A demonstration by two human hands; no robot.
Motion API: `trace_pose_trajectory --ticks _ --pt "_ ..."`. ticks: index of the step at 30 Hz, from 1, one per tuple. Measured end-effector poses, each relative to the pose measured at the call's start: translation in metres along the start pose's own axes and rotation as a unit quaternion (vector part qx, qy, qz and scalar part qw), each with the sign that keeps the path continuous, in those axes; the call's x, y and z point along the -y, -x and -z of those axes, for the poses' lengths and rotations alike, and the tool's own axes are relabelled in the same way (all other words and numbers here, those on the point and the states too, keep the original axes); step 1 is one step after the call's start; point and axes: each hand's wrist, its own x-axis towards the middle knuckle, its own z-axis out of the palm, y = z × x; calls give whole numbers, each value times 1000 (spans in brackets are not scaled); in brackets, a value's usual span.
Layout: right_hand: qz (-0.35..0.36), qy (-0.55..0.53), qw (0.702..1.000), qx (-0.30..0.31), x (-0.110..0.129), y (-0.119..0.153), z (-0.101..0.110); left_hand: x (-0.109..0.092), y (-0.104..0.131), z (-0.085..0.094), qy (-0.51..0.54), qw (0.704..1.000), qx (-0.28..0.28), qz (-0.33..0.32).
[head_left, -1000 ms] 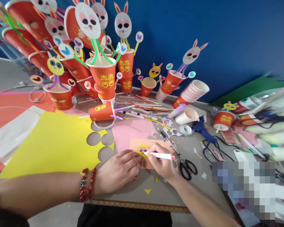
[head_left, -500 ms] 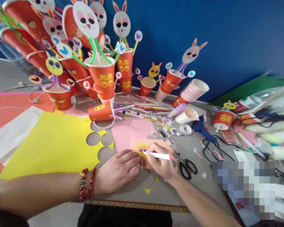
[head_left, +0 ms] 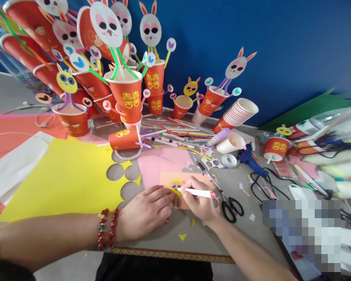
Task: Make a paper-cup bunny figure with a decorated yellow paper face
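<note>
Pinched in my right hand (head_left: 200, 201) is a white marker (head_left: 199, 192) with a red end, its tip touching a small yellow paper face (head_left: 176, 185) with purple eyes. That face lies on an orange sheet (head_left: 204, 180) with round holes. My left hand (head_left: 148, 210) rests flat, fingers a little apart, its fingertips at the left edge of the face. Under the orange sheet's upper left is a pink sheet (head_left: 160, 162). A large yellow sheet (head_left: 70, 179) with round cut-outs lies left of my left hand.
Red cups with paper rabbit figures, one (head_left: 124, 93) in front, crowd the back left. Black-handled scissors (head_left: 232, 209) lie right of my right hand, and a blue glue gun (head_left: 253, 162) with its cord is beyond. Straws and pens (head_left: 175, 136) lie behind the pink sheet.
</note>
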Motion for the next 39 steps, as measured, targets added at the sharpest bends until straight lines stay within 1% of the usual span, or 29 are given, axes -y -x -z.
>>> trace_pose_trajectory --ticks 11,23,28,33,39 --pt "-7 9 1000 10 3 0 0 -1 0 -1 3 1000 -5 4" --pt "-8 1 1000 -5 2 0 0 -1 0 1 1 1000 -5 0" --pt "-5 12 1000 6 3 0 0 -1 0 1 5 1000 -6 1" --pt "-10 7 1000 -3 1 1 1 -1 0 1 8 1000 -7 2" --pt "-5 12 1000 5 2 0 1 -1 -2 2 12 1000 -7 2"
